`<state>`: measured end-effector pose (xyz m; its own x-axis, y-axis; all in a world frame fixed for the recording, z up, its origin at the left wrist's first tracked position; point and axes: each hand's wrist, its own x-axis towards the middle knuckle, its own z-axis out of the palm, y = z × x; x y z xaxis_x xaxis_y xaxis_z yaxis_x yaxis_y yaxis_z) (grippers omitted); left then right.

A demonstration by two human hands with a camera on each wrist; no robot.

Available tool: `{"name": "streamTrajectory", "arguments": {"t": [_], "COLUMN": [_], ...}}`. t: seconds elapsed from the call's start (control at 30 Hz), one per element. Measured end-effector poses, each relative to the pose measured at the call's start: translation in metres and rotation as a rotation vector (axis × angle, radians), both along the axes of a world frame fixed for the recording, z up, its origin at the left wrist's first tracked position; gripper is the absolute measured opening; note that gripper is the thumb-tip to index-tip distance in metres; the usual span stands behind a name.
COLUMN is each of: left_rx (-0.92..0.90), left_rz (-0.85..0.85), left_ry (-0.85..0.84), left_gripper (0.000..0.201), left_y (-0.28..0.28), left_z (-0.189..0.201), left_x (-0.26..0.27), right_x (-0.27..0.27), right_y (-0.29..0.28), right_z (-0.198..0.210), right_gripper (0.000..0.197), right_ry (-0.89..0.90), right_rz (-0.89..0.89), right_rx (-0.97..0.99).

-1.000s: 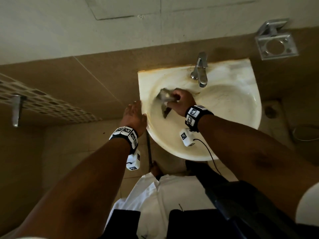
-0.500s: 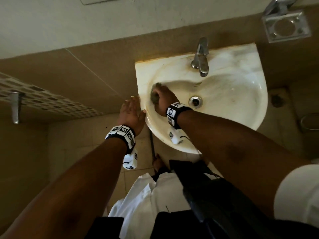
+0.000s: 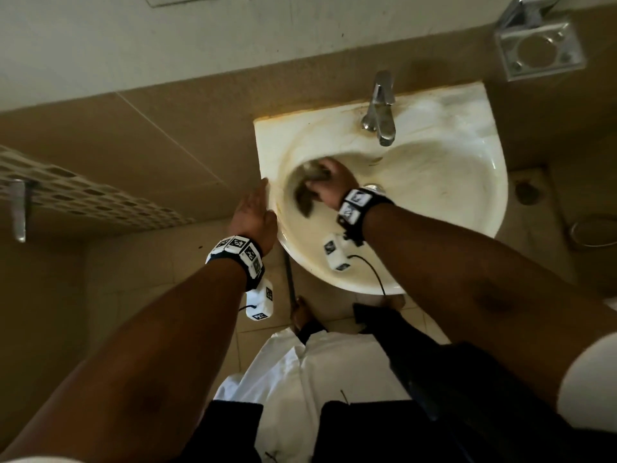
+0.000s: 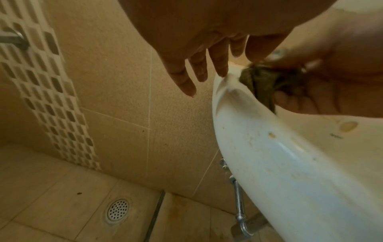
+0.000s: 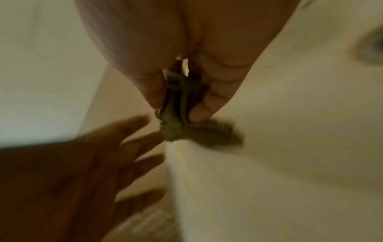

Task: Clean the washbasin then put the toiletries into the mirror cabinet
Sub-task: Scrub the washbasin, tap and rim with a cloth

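Observation:
A stained cream washbasin (image 3: 460, 182) hangs on the tan wall. My right hand (image 3: 329, 185) grips a dark, dirty rag (image 3: 305, 198) and presses it on the inner left wall of the bowl. The right wrist view shows the rag (image 5: 186, 124) pinched between thumb and fingers. My left hand (image 3: 255, 212) lies flat with straight fingers against the outer left rim of the basin (image 4: 269, 147). The left fingers (image 4: 219, 65) touch the rim's edge. No toiletries or mirror cabinet show.
A chrome tap (image 3: 380, 111) stands at the basin's back, and the drain (image 3: 374, 188) peeks out beside my right wrist. A metal holder (image 3: 537, 48) is fixed on the wall at upper right. Below are a chrome waste pipe (image 4: 240, 211) and a floor drain (image 4: 118, 210).
My right hand has moved with the rag from the bowl's left edge a little toward the middle and back wall. The left hand stays on the rim.

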<state>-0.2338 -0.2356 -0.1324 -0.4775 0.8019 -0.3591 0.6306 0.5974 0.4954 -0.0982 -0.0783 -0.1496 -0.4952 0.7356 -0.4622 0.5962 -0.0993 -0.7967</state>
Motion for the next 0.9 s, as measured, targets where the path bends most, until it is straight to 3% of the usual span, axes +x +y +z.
{"name": "streamTrajectory", "arguments": {"t": [0.1,0.23,0.33,0.43,0.53,0.63,0.7,0.77,0.9], "left_rx": [0.016,0.052,0.016,-0.030,-0.059,-0.003,0.026,0.040,0.073], "left_rz": [0.172,0.358,0.289,0.155,0.087,0.125,0.117,0.095,-0.078], "left_ry": [-0.127,-0.234,-0.256,-0.168,-0.088,-0.123,-0.125,-0.114,-0.049], "left_gripper": [0.054,0.060,0.079,0.082,0.083,0.082,0.079,0.074,0.059], "left_y": [-0.003,-0.011,-0.015,-0.010,-0.002,0.000,0.001,0.003,0.014], "left_z": [0.010,0.009,0.013,0.020,0.023,0.023,0.025,0.027,0.037], "left_x": [-0.002,-0.009,-0.006,0.000,0.003,0.007,0.011,0.014,0.036], "right_x": [-0.047,-0.038,-0.006,0.037,0.084,0.131,0.166,0.187,0.200], "right_y": [-0.042,-0.069,-0.076,-0.068,-0.048,-0.016,0.011,0.033,0.038], "right_z": [0.036,0.041,0.043,0.043,0.051,0.074,0.083,0.086,0.095], "right_gripper": [0.031,0.025,0.035,0.049,0.036,0.034,0.029,0.019,0.013], "right_ry": [0.017,-0.080,-0.174,-0.333,-0.505,-0.841,-0.934,-0.906,-0.683], "right_rz": [0.338,0.640,0.718,0.855,0.928,1.025,0.961,0.776,0.341], "right_rx": [0.212,0.300,0.221,0.049,-0.193,-0.134,-0.041,0.106,0.270]}}
